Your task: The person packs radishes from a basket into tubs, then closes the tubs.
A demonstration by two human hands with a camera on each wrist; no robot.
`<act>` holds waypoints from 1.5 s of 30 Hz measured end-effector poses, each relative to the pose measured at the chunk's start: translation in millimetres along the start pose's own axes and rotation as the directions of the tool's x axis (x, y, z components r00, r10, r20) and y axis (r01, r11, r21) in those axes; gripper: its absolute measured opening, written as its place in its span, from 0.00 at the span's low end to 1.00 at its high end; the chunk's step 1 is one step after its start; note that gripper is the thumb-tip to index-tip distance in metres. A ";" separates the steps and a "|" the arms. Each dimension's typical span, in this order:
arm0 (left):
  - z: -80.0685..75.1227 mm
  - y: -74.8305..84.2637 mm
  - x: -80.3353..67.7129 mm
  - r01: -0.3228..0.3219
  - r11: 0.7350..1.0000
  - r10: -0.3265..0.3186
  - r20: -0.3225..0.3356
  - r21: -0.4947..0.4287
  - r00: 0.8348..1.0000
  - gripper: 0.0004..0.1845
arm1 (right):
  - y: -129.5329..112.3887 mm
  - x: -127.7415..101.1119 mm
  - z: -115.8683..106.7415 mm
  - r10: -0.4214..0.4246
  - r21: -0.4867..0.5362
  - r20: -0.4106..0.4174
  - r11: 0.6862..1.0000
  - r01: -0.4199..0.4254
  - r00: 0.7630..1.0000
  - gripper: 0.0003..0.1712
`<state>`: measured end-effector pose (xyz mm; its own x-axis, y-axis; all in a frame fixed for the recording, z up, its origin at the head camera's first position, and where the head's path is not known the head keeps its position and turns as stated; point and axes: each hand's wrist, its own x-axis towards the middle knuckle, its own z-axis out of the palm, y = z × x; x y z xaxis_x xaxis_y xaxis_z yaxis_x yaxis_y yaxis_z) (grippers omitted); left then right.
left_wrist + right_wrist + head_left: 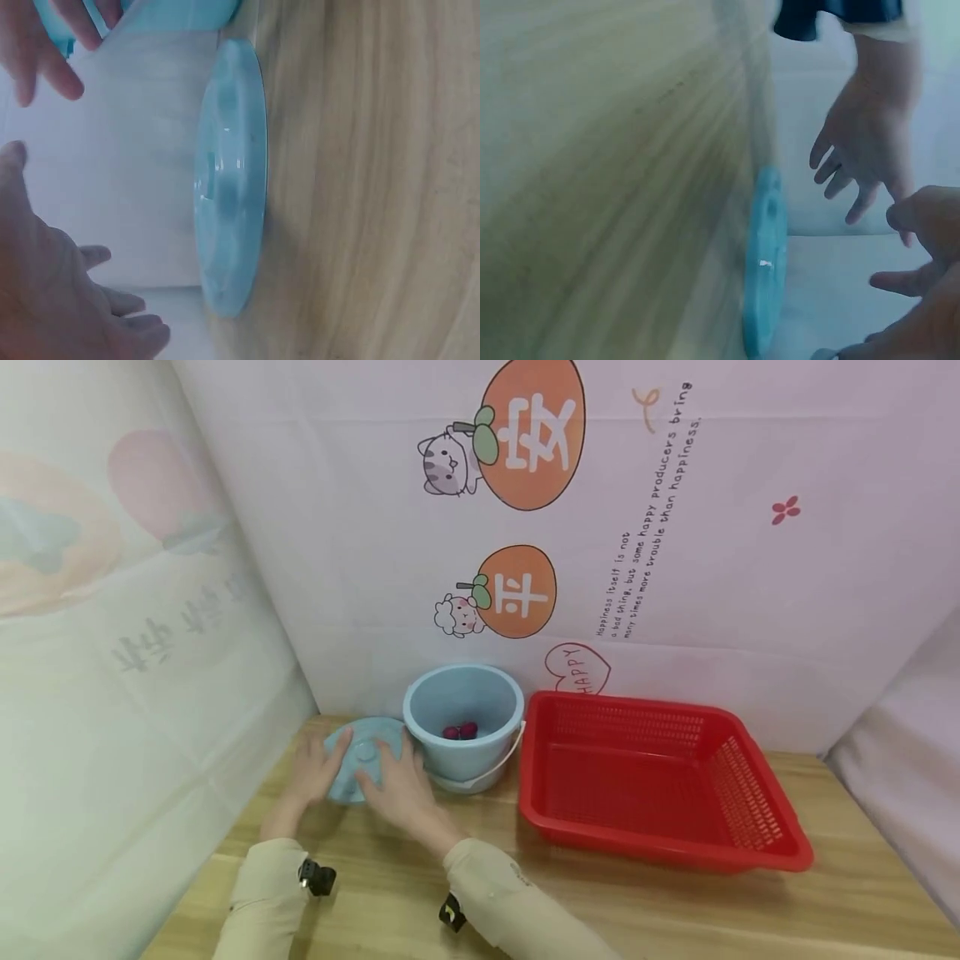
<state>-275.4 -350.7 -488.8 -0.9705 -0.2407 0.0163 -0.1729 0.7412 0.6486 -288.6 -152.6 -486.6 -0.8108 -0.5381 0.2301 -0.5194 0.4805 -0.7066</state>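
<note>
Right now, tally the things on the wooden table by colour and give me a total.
Light blue: 2, the lid and the bucket.
Red: 1, the basket.
Dark red: 2, what look like two small round items inside the bucket.
Total: 5.

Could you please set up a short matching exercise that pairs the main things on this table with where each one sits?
Things:
1. blue lid
2. blue bucket
3. red basket
4. dark red fruit

Places:
A. at the right of the table, beside the bucket
B. inside the bucket, at its bottom
C. flat on the table, under both hands
D. at the back of the table, between lid and basket

Pairs: 1-C, 2-D, 3-A, 4-B
</note>
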 end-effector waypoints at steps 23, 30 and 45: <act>14.9 -48.8 24.2 0.098 0.991 -0.105 0.084 0.087 0.991 0.64 | 2.9 32.0 52.5 0.206 -0.082 -0.004 0.975 -0.205 0.979 0.41; 17.0 -68.9 31.3 0.032 0.994 -0.037 0.046 0.103 0.998 0.64 | 10.8 39.3 58.9 0.337 0.108 -0.050 0.938 -0.330 0.940 0.41; 0.1 -33.3 17.9 0.128 0.949 -0.117 0.055 -0.289 0.992 0.57 | 17.6 55.5 68.7 0.500 0.459 -0.290 0.821 -0.340 0.816 0.33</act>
<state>-287.0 -379.7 -510.2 -0.9513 -0.2909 -0.1017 -0.2398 0.4914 0.8372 -324.2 -221.6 -532.3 -0.9996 0.0020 0.0284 -0.0269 0.2596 -0.9653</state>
